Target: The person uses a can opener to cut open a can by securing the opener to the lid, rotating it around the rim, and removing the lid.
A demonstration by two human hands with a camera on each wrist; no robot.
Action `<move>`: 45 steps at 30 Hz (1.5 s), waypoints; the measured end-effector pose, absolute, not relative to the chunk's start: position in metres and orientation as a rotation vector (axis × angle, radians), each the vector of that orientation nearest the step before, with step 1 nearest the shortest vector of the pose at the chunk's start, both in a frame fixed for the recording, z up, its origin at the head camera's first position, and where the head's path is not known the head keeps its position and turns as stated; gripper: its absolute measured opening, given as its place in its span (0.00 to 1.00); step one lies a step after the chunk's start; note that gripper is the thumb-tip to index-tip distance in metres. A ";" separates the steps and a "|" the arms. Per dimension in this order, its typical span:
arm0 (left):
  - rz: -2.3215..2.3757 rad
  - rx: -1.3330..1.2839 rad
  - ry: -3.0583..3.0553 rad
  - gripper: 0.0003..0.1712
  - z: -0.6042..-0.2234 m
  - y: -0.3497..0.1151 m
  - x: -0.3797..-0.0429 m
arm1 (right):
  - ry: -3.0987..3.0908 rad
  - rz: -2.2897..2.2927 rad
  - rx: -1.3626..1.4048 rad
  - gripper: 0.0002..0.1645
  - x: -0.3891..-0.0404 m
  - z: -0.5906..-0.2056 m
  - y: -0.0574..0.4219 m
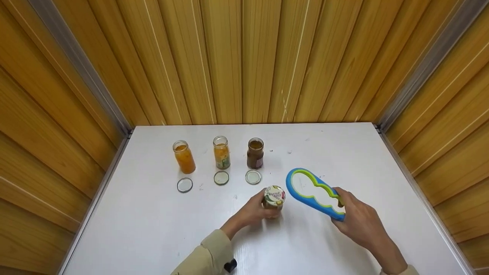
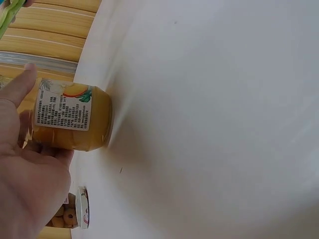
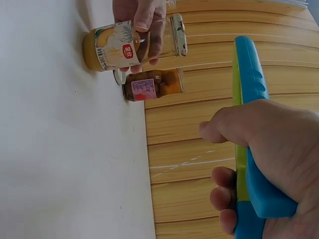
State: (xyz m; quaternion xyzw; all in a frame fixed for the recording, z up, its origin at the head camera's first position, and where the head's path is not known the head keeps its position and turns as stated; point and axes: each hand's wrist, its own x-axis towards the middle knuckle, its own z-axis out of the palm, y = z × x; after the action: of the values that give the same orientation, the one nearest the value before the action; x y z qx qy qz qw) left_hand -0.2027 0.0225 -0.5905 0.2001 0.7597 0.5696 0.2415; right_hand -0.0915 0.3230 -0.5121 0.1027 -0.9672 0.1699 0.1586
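My left hand (image 1: 254, 210) grips a glass jar (image 2: 75, 117) of yellow fruit around its side, and the jar stands upright on the table. A printed lid (image 1: 274, 195) covers its top. In my right hand (image 1: 359, 217) is a blue and green jar opener (image 1: 305, 196), held by its narrow end to the right of the jar. Its wide loop points toward the lid and is apart from it. In the right wrist view, the thumb and fingers (image 3: 223, 199) wrap the opener's handle.
Behind the left hand stand three lidless jars: an orange one (image 1: 185, 158), a labelled one (image 1: 222, 154) and a dark one (image 1: 255, 154). Before each lies a loose lid (image 1: 185, 185), (image 1: 221, 178), (image 1: 253, 177). Wood-patterned walls (image 1: 259, 61) enclose the white table (image 1: 153, 229).
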 end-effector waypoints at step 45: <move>1.388 0.889 1.896 0.37 -0.589 0.004 -0.167 | -2.921 0.446 0.619 0.51 -0.095 -0.527 0.242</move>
State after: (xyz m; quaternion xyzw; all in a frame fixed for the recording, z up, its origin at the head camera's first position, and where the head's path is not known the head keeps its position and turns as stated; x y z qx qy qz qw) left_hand -0.1666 0.0045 -0.5891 0.3366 0.7177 0.5253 0.3093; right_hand -0.0945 0.2418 -0.5273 0.2046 -0.9657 0.1474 0.0615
